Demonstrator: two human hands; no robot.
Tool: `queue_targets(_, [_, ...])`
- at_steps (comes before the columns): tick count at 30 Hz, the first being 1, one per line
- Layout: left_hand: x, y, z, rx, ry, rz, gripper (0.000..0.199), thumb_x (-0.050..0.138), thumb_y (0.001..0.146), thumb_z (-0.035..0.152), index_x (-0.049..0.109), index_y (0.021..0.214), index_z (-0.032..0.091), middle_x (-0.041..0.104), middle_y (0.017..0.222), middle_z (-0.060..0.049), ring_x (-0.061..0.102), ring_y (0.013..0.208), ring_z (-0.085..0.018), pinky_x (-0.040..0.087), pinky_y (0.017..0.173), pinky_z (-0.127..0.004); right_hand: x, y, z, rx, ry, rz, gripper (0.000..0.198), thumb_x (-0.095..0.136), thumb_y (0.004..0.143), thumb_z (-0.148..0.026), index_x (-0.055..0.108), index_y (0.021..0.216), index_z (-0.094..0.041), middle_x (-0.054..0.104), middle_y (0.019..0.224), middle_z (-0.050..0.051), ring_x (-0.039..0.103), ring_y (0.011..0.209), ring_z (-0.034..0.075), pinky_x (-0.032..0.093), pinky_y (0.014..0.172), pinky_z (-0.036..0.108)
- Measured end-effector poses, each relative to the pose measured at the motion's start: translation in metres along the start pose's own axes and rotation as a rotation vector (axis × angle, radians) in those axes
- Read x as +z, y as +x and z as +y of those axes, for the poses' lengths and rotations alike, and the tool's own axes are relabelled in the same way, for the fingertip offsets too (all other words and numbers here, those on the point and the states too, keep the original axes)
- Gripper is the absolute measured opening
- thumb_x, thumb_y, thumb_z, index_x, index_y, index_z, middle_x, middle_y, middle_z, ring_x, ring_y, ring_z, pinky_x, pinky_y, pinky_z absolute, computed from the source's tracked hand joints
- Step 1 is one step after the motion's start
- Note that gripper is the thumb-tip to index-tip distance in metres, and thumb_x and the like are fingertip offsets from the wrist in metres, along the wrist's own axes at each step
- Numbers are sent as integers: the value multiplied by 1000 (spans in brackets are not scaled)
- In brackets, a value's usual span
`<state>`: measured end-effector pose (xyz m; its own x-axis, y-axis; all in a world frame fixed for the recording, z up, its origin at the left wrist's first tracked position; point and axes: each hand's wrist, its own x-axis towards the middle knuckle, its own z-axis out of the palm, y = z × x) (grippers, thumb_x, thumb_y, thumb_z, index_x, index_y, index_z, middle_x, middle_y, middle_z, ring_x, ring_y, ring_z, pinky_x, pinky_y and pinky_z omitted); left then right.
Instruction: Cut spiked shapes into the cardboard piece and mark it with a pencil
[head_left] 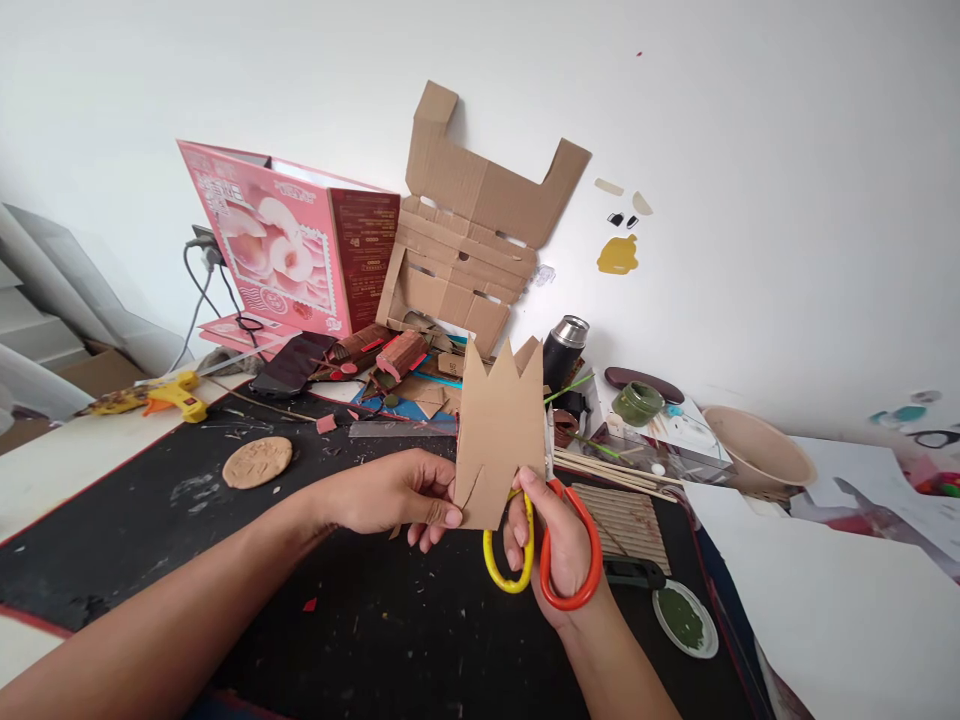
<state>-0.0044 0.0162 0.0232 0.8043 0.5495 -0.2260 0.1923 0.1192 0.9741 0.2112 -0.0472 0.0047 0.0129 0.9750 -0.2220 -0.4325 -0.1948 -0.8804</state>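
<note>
Holding a notched cardboard piece [500, 420] upright above the black mat [337, 620], with its long axis near vertical and its zigzag points rising away from the fingers. Pinching its lower left corner in the left hand [416, 500], with thumb in front. Pressing the right thumb to its lower right, with the right hand [562, 540] through the yellow and red handles of the scissors [546, 560]. Equally near with both hands. Cannot make out the blades.
</note>
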Motion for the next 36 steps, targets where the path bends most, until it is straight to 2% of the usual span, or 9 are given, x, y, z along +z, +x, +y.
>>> queue_targets(3, [-3, -1, 5, 57, 0, -10, 44, 82, 84, 61, 70, 87, 19, 75, 79, -4, 68, 68, -15, 50, 60, -23, -2, 0, 1, -24, -9, 0, 48, 85, 83, -62, 65, 82, -18, 55, 44, -8, 49, 30, 10, 35, 33, 17])
queue_targets(6, [-6, -1, 10, 169, -25, 81, 50, 78, 85, 67, 72, 96, 19, 76, 85, -6, 70, 74, -18, 55, 69, -28, -4, 0, 2, -40, -17, -12, 48, 84, 84, -62, 65, 84, -18, 55, 44, -8, 50, 30, 10, 36, 34, 18])
queue_targets(13, [-6, 5, 5, 177, -24, 346, 49, 73, 89, 64, 66, 74, 19, 62, 66, 1, 59, 57, -15, 50, 57, -26, 2, -4, 7, 10, -76, -133, 52, 80, 87, -67, 62, 85, -18, 57, 45, -8, 55, 31, 10, 40, 36, 17])
queue_targets(15, [-7, 7, 3, 210, -93, 477, 47, 76, 85, 63, 66, 74, 19, 60, 65, 2, 56, 54, -14, 47, 52, -25, 5, -6, 7, 17, -85, -169, 55, 79, 87, -70, 63, 90, -18, 58, 46, -8, 56, 32, 11, 40, 37, 17])
queue_targets(20, [-22, 12, 2, 379, -370, 980, 38, 80, 78, 53, 62, 75, 20, 57, 58, 4, 48, 45, -12, 35, 40, -23, 8, -12, 7, -15, -158, -265, 66, 68, 90, -80, 67, 104, -16, 71, 56, 2, 68, 44, 17, 43, 42, 19])
queue_targets(22, [-28, 13, 1, 411, -397, 1064, 35, 78, 78, 50, 59, 73, 21, 53, 54, 6, 45, 42, -11, 33, 38, -23, 7, -14, 8, -26, -205, -307, 72, 64, 90, -84, 69, 111, -14, 77, 63, 8, 71, 52, 20, 52, 51, 24])
queue_targets(27, [-33, 12, -2, 455, -404, 1139, 31, 74, 82, 49, 58, 75, 23, 51, 56, 6, 46, 43, -12, 33, 38, -24, 0, -13, 16, 12, -238, -507, 97, 64, 77, -95, 67, 131, -15, 83, 92, 16, 79, 77, 28, 62, 78, 41])
queue_targets(30, [-34, 12, -2, 461, -380, 1171, 33, 72, 83, 52, 56, 75, 24, 51, 54, 6, 47, 43, -13, 32, 39, -25, 0, -12, 18, 49, -228, -582, 101, 69, 70, -96, 63, 136, -19, 78, 115, 18, 82, 87, 30, 61, 81, 40])
queue_targets(36, [-34, 9, -3, 459, -290, 1163, 36, 73, 84, 56, 58, 74, 25, 47, 50, 5, 45, 42, -14, 29, 40, -25, 6, -20, 8, 59, -419, -542, 78, 60, 92, -84, 64, 127, -15, 73, 84, 8, 70, 52, 17, 51, 54, 26])
